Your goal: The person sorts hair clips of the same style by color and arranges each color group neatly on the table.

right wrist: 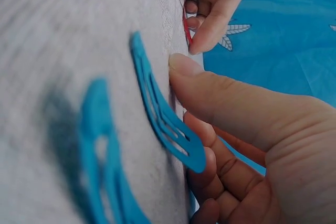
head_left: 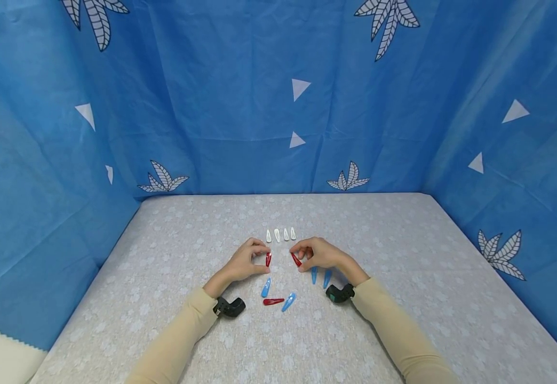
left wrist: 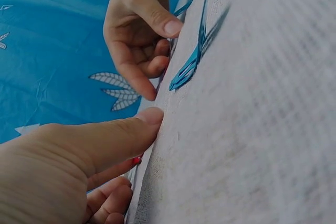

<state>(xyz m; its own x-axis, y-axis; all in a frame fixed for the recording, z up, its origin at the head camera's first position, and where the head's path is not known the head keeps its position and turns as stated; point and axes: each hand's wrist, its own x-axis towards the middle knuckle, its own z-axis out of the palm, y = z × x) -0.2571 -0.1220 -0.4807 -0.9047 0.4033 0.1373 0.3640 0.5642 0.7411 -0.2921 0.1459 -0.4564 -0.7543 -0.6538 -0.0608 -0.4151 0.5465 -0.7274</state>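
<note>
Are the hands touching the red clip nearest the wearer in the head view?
No, the nearest red clip lies on the table, apart from the left hand and the right hand.

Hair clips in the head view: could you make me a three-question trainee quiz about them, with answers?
1. How many white clips lie in the row?
2. True or false: the white clips lie nearer the blue backdrop than the red clips do.
3. Which colour is the clip between the thumb and finger of the right hand?
A) Blue
B) Red
C) White

Key: 1. Four. 2. True. 3. B.
</note>
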